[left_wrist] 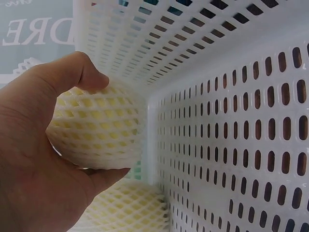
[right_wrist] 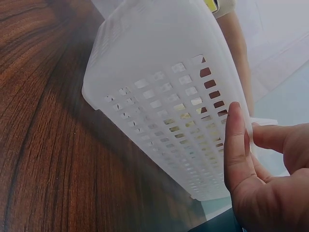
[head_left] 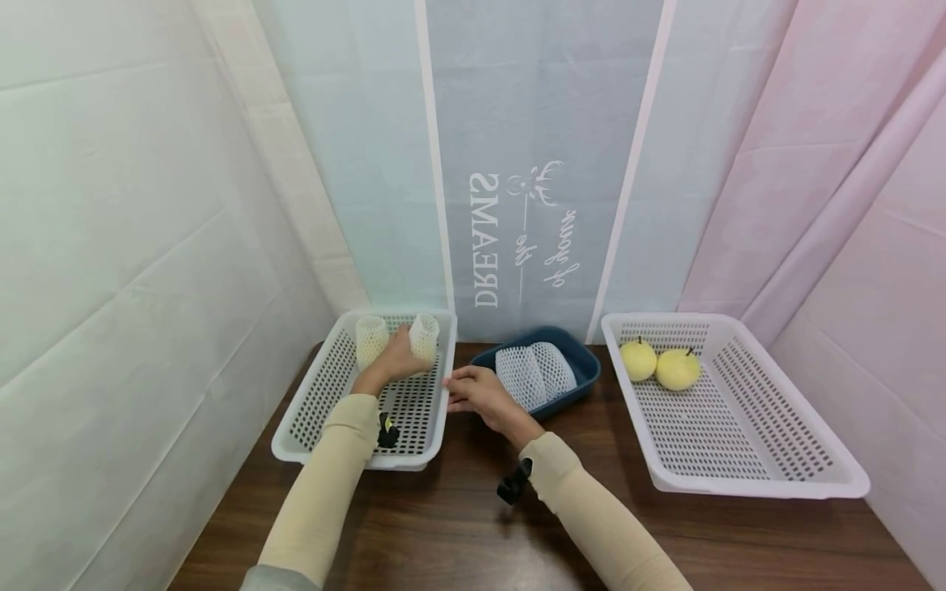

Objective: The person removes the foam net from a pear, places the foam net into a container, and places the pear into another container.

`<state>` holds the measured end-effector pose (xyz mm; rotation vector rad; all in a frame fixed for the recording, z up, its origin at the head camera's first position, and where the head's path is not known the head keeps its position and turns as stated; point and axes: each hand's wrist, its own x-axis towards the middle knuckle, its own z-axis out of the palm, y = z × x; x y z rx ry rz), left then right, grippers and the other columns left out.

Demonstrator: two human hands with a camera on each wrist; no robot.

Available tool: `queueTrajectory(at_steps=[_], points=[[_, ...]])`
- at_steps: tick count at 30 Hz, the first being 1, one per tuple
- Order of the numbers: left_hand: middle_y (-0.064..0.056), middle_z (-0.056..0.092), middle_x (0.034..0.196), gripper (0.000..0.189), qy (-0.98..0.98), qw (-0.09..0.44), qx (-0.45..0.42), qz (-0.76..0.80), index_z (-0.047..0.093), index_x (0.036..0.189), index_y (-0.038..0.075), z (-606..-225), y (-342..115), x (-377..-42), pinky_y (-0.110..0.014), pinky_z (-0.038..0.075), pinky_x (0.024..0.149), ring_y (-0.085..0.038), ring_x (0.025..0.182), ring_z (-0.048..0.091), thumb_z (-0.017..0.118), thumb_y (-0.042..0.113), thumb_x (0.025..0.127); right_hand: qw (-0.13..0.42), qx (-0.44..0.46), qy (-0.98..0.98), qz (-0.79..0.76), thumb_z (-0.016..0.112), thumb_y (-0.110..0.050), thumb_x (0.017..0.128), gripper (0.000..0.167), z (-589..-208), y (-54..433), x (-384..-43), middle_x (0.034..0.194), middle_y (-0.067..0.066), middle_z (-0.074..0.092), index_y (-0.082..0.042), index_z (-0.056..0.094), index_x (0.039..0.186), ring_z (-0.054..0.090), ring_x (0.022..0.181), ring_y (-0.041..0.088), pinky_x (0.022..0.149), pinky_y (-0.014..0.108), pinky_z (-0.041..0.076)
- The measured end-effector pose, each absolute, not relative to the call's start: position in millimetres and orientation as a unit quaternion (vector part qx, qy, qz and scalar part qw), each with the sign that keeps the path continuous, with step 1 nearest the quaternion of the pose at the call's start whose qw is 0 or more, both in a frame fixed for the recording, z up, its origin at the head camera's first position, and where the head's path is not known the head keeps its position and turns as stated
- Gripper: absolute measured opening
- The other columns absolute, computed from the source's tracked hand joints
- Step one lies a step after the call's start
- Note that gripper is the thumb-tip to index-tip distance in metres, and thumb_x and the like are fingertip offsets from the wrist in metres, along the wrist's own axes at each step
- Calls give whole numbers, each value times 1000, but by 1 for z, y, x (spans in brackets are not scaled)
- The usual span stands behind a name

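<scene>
step in hand, as judged: placing a round yellow fruit in a white diamond-mesh foam sleeve [left_wrist: 96, 128] in the rigid, slotted white plastic basket [head_left: 436, 443], left of the head frame. left hand [head_left: 397, 359]: grip curled round that fruit. right hand [head_left: 480, 396]: grip pinches the basket's rim. next move likely calls for gentle release; mesh looks springy.

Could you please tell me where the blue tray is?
In the head view, the blue tray is near the middle, between the left white basket and the right white basket.
</scene>
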<state>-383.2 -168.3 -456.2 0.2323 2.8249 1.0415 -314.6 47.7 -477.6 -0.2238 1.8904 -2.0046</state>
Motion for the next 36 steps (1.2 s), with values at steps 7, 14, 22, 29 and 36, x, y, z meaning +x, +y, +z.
queueTrajectory(at_steps=[7, 14, 22, 29, 36], points=[[-27, 41, 156, 101, 933, 54, 83, 346, 19, 164, 0, -453, -165, -383, -58, 46, 110, -41, 134, 50, 77, 25, 85, 180, -81, 674, -712, 61, -10, 107, 34, -479, 47, -315, 117, 24, 68, 11, 58, 135, 72, 82, 17, 81, 35, 65], [-27, 43, 155, 101, 929, 48, 101, 353, 20, 165, 0, -447, -160, -380, -59, 46, 111, -42, 135, 50, 79, 23, 86, 179, -80, 674, -712, 63, -11, 107, 32, -480, 48, -315, 114, 22, 69, 9, 58, 133, 73, 80, 17, 80, 35, 65], [-27, 48, 149, 96, 919, 32, 117, 375, 25, 162, -2, -439, -157, -374, -59, 48, 107, -40, 128, 54, 79, 19, 85, 180, -86, 673, -712, 62, -11, 108, 33, -479, 48, -316, 113, 21, 69, 9, 58, 133, 73, 80, 16, 81, 35, 65], [-24, 52, 142, 89, 914, 16, 142, 381, 32, 157, -2, -436, -154, -373, -57, 50, 104, -37, 121, 56, 80, 15, 83, 180, -91, 673, -711, 62, -12, 108, 35, -478, 48, -315, 117, 23, 68, 10, 57, 135, 72, 80, 14, 83, 36, 65], [-24, 54, 140, 91, 913, 11, 148, 380, 33, 157, -2, -435, -153, -372, -55, 51, 103, -36, 119, 57, 81, 16, 81, 183, -87, 671, -713, 61, -11, 108, 34, -478, 48, -315, 112, 20, 69, 11, 56, 135, 72, 79, 15, 81, 35, 65]])
